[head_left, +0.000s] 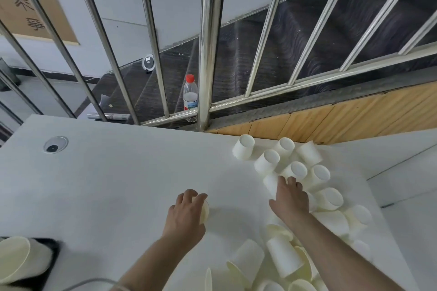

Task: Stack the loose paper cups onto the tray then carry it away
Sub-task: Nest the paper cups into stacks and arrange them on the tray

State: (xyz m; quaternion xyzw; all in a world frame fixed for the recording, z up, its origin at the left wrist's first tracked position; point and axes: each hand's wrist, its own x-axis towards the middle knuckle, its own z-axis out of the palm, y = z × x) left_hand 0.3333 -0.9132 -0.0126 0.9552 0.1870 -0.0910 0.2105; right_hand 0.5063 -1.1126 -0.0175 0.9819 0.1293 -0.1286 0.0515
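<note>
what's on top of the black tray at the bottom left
Paper cups lie on their sides on the black tray, open rims facing the camera. How many are nested cannot be told, since the frame edge cuts them off, and most of the tray is covered.

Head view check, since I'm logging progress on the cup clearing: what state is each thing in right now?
Left hand: curled round one paper cup on the table.
Right hand: fingers spread, reaching onto the loose cups.
Loose cups: scattered, most upside down, some tipped on their sides.
Tray: at the table's near left corner, cups lying in it.
Water bottle: upright, red cap on, behind the railing.
</note>
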